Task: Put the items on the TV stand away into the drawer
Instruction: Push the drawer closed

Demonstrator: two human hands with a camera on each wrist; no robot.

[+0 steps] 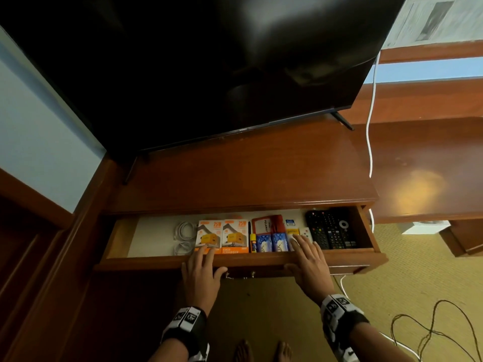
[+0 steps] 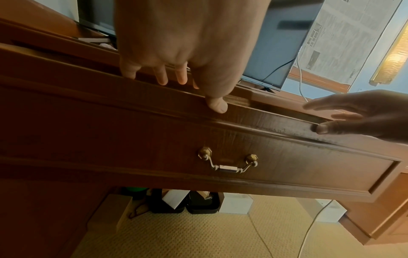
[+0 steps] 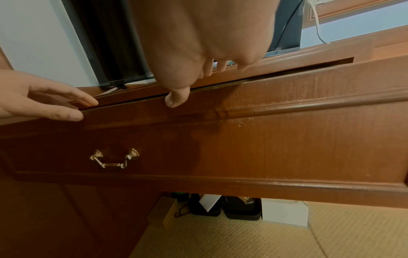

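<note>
The wooden drawer (image 1: 347,257) of the TV stand (image 1: 248,173) stands partly pulled out. Inside lie white cables (image 1: 184,236), two orange charger boxes (image 1: 222,236), a red card holder (image 1: 268,224), blue packets (image 1: 271,241) and black remotes (image 1: 330,228). My left hand (image 1: 211,259) lies flat on the drawer front's top edge, fingers reaching over the charger boxes, thumb on the front face (image 2: 287,157). My right hand (image 1: 298,254) rests the same way further right, fingers straight over the small packets. Neither hand holds anything. The brass handle (image 2: 228,162) hangs free between them.
A large black TV (image 1: 196,61) stands at the back of the stand's top. A white cable (image 1: 369,142) hangs at the right. Black cords (image 1: 431,330) trail over the carpet. Dark boxes (image 3: 240,207) and a white box (image 3: 284,214) sit under the stand.
</note>
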